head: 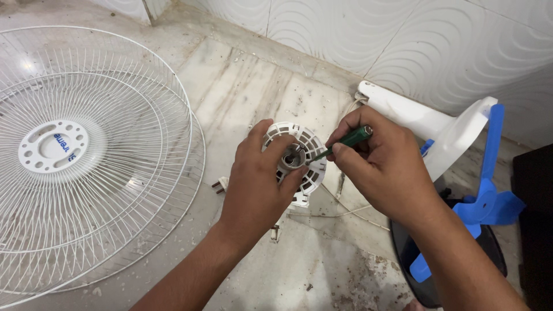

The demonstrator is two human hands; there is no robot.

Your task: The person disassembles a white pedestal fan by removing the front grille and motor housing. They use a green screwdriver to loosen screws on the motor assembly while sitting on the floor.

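Motor housing [299, 161] — a round white plastic part with radial vent slots and a metal hub at its centre — is held above the marble floor [253, 86] in the middle of the head view. Left hand [259, 184] supports it from the near side; the fingers are closed around its rim, with the thumb laid across the face beside the hub. Right hand [386, 167] grips a green-handled screwdriver [345, 141], fingers pinched shut on the handle, the shaft angled down and left so that its tip meets the hub. White wire fan guards [86, 155] lie stacked flat on the floor at left, well apart from the hands, the upper one with a round white centre cap. A plug [219, 185] and a thin white cord [345, 210] lie on the floor just below the housing. Blue fan blades [487, 201] and a white stand part [426, 124] rest at right — near the patterned white wall [403, 40].
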